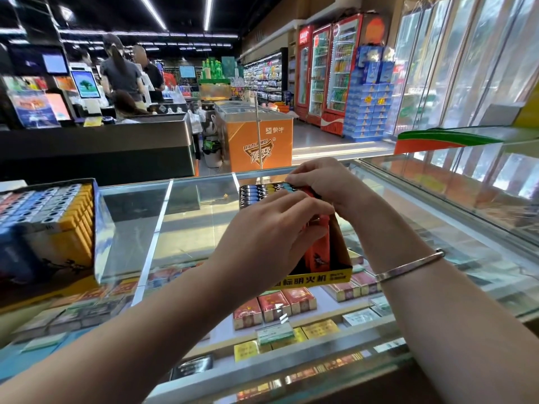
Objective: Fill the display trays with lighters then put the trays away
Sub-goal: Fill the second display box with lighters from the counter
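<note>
A black and yellow display tray point(339, 275) stands on the glass counter point(192, 228) in the middle, holding upright lighters point(256, 193) in blue, yellow and red. My left hand point(271, 231) lies over the near side of the tray, its fingers curled onto the orange-red lighters point(318, 252). My right hand point(320, 179) reaches over the far right corner, fingertips pinching lighter tops there. A second tray point(49, 225), full of grey, blue and yellow lighters, sits at the left edge of the counter.
Under the glass lie rows of cigarette packs point(274, 304). Beyond the counter are a dark checkout desk point(96, 147) with people behind it, an orange freezer point(259, 138) and red drink fridges point(329, 71). A glass cabinet point(466, 176) runs along the right.
</note>
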The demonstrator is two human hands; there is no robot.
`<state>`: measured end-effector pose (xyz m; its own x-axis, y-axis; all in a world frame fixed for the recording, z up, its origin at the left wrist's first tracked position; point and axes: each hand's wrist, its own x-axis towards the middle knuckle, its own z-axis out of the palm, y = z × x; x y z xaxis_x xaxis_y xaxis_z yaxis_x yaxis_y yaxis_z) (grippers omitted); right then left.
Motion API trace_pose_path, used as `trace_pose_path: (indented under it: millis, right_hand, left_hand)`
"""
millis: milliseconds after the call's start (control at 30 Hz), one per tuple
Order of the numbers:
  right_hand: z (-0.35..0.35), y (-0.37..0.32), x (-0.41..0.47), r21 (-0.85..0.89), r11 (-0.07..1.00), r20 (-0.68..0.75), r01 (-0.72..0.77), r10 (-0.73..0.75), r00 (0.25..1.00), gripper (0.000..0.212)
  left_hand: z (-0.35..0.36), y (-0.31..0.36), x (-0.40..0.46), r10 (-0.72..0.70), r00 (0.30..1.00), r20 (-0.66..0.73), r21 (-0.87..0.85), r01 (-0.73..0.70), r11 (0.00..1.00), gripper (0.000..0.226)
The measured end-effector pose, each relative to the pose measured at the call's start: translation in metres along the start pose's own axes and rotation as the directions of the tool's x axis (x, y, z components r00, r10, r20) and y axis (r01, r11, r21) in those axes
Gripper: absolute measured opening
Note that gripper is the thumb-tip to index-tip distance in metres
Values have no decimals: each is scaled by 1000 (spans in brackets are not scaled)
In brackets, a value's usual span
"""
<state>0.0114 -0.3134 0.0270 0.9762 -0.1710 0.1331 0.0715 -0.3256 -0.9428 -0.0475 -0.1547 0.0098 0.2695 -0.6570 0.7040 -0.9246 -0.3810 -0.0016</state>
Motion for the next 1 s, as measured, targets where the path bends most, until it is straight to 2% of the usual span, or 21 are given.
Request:
trace_pose_path:
  millis: [167,367,533,733,867,933,1000]
  right_hand:
    - [1,0,-1,-11,1000,-8,13,-13,1000,4]
    - [1,2,1,-7,1000,-2,27,-27,1000,9]
    - [0,4,3,-6,999,2,42,-42,999,9]
    - [0,5,3,-4,999,-22,35,-35,999,7]
    - [2,9,0,-4,997,-87,74,-74,993,8]
    - [-2,13,-3,-20,996,-150,84,-86,985,10]
    - [-9,19,-6,-7,999,-181,45,-45,982,6]
  left_hand:
    - [-6,-2,2,23,999,27,7,-23,1000,20]
    - [-3,-1,2,136,988,72,98,-143,985,24]
    - [3,0,2,48,998,27,18,-49,999,20]
    - [-2,-14,-6,-7,997,76,-30,10,999,35]
    - [-12,-19,-4,-180,982,-54,-35,179,983,40]
    - [-18,-22,-7,-311,943,-118,-126,297,947,43]
    - [-21,-27,-15,-481,873,-86,-238,450,860,46]
